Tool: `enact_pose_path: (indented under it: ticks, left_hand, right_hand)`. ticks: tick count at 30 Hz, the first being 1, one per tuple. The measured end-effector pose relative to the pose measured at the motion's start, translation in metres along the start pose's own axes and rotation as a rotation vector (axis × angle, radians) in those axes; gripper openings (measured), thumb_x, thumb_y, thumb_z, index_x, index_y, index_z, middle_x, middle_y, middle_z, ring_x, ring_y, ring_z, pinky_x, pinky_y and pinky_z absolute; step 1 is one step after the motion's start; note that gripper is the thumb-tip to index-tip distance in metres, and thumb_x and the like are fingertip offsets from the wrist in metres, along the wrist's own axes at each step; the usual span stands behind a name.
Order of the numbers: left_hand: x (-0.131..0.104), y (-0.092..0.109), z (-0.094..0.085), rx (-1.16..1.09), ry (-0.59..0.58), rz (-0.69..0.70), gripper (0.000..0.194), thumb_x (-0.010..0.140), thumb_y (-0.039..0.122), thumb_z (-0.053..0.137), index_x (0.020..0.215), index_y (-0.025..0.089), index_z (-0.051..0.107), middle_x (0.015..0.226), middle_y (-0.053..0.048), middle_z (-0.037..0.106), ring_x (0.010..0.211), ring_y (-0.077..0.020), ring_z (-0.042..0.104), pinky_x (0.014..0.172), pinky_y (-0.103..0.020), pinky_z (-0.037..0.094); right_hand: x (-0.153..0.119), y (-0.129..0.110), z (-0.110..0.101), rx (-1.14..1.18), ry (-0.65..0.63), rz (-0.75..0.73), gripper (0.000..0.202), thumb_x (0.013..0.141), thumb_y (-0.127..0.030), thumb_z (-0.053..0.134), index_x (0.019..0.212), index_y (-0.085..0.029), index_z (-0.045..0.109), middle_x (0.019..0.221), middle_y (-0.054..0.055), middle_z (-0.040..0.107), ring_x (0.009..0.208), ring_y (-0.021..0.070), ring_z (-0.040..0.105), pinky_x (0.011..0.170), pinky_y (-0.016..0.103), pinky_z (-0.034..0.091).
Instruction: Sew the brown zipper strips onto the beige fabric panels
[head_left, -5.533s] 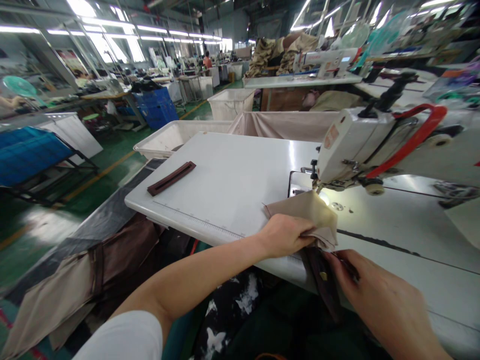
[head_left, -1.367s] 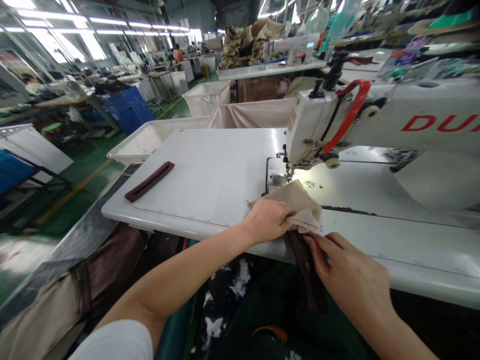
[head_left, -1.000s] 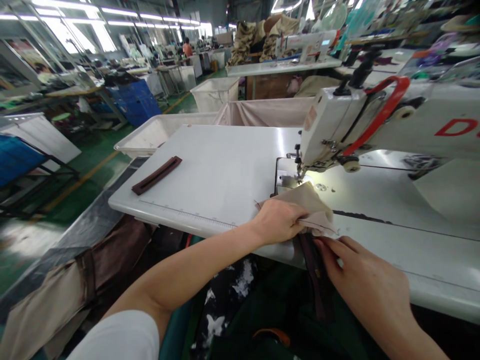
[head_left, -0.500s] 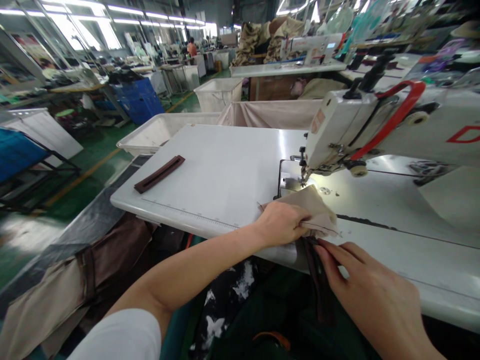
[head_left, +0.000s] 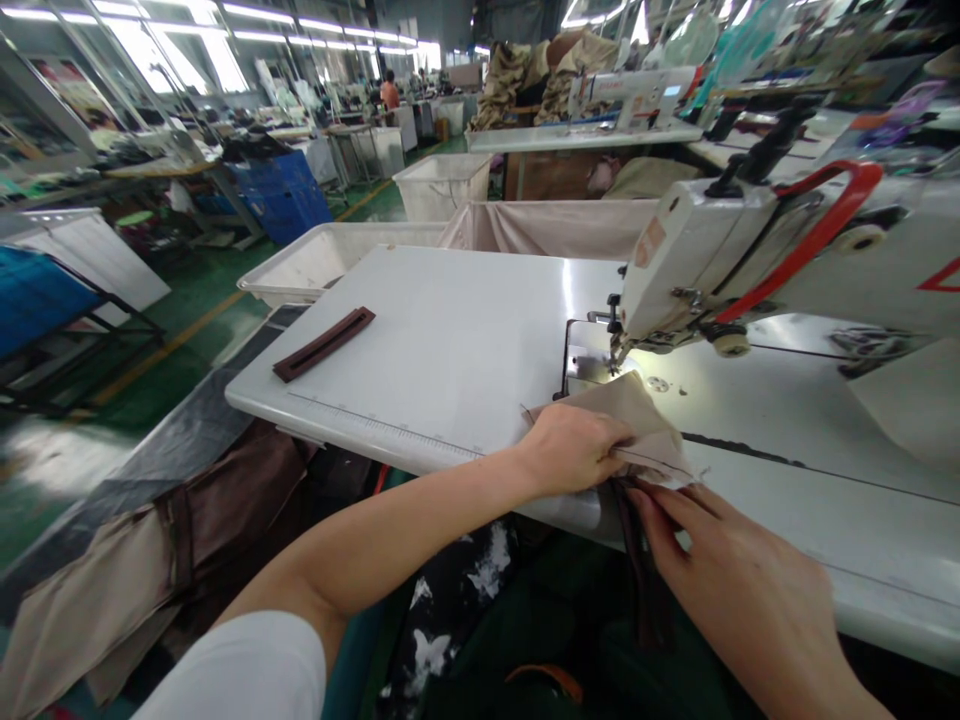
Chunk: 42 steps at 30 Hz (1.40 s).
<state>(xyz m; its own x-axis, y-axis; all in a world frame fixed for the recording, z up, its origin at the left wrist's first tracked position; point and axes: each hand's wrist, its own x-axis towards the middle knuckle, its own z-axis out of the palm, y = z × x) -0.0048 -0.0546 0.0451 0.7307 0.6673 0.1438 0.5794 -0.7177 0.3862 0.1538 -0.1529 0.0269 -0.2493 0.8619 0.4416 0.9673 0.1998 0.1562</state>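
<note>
A beige piece of fabric (head_left: 651, 425) lies at the front edge of the sewing table, just before the needle area. My left hand (head_left: 574, 447) is closed on its near left part. Below it, my right hand (head_left: 720, 550) pinches a dark brown fabric strip (head_left: 636, 565) between thumb and fingers; the strip hangs over the table edge and seems to meet the beige fabric. Behind the fabric stands the white sewing machine (head_left: 697, 260) with a red lever, its lamp lighting the plate. A flat brown strip with a slot (head_left: 324, 345) rests at the table's left.
The white tabletop (head_left: 450, 340) has a printed ruler along its front edge. Brown and beige fabric pieces (head_left: 172, 540) hang at the lower left. White bins (head_left: 315, 255) stand behind the table. Another sewing machine (head_left: 637, 95) and piled fabric are farther back.
The view has shifted slightly, so the table and machine appear a little farther right. Both hands keep their grip, with the right fingers now slightly closer under the beige fabric's edge.
</note>
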Motion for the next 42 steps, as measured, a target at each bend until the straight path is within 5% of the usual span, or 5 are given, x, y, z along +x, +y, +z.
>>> enact_pose_path:
  ticks: [16, 25, 36, 42]
  left_hand:
    - [0.007, -0.001, -0.004, -0.03, -0.033, -0.087, 0.026, 0.096, 0.037, 0.05, 0.095, 0.017, 0.067, 0.093, -0.006, 0.071, 0.091, -0.0238, 0.066, 0.072, -0.031, 0.048]
    - [0.022, -0.019, 0.002, -0.381, -0.031, -0.309, 0.034, 0.092, 0.045, 0.054, 0.081, 0.016, 0.067, 0.075, -0.003, 0.067, 0.077, -0.0199, 0.065, 0.07, -0.028, 0.051]
    - [0.028, -0.022, 0.004, -0.369, -0.024, -0.31, 0.032, 0.09, 0.045, 0.055, 0.087, 0.016, 0.068, 0.082, -0.005, 0.069, 0.083, -0.0202, 0.065, 0.078, -0.032, 0.052]
    - [0.027, -0.021, 0.004, -0.369, -0.021, -0.338, 0.036, 0.088, 0.048, 0.055, 0.076, 0.016, 0.066, 0.07, -0.004, 0.064, 0.073, -0.0198, 0.064, 0.071, -0.031, 0.052]
  right_hand:
    - [-0.003, 0.002, 0.003, -0.004, -0.039, -0.031, 0.031, 0.093, -0.038, 0.044, 0.081, -0.024, 0.069, 0.073, -0.001, 0.063, 0.045, 0.0132, 0.051, 0.039, 0.026, 0.022]
    - [-0.008, -0.007, 0.001, -0.062, 0.057, -0.123, 0.033, 0.098, -0.033, 0.042, 0.095, -0.015, 0.07, 0.071, 0.001, 0.06, 0.054, 0.0114, 0.054, 0.046, 0.028, 0.029]
    - [-0.01, 0.007, 0.012, 0.029, 0.044, -0.015, 0.036, 0.097, -0.041, 0.042, 0.102, -0.022, 0.072, 0.081, 0.0, 0.067, 0.052, 0.0108, 0.056, 0.041, 0.025, 0.031]
    - [-0.005, 0.013, 0.02, 0.033, 0.061, 0.038, 0.032, 0.094, -0.04, 0.047, 0.101, -0.02, 0.072, 0.08, 0.001, 0.068, 0.054, 0.0113, 0.058, 0.041, 0.025, 0.03]
